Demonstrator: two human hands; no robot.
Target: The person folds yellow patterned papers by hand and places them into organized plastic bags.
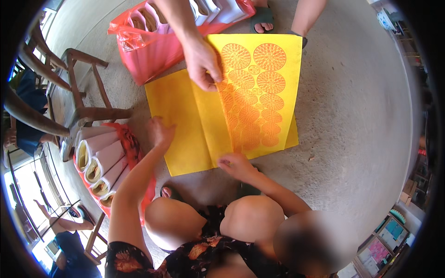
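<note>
Large yellow paper sheets (178, 125) lie spread over the concrete floor before my knees. On their right side rests a yellow sheet printed with orange-red round patterns (271, 81), its left part bent and shaded. My left hand (161, 133) lies at the left edge of the plain yellow paper, fingers apart. At the near edge, my right hand (235, 166) has its fingers curled together on the yellow paper by the printed sheet's lower corner. From the far side, a co-worker's hand (204, 65) holds the printed sheet's left edge.
A red plastic bag (150, 53) with white-wrapped rolls stands beyond the papers. Another red bag (147, 183) with rolled bundles (104, 160) sits left of my arm. A wooden chair (88, 113) is at the far left. The co-worker's sandaled foot (263, 23) is beyond the sheets.
</note>
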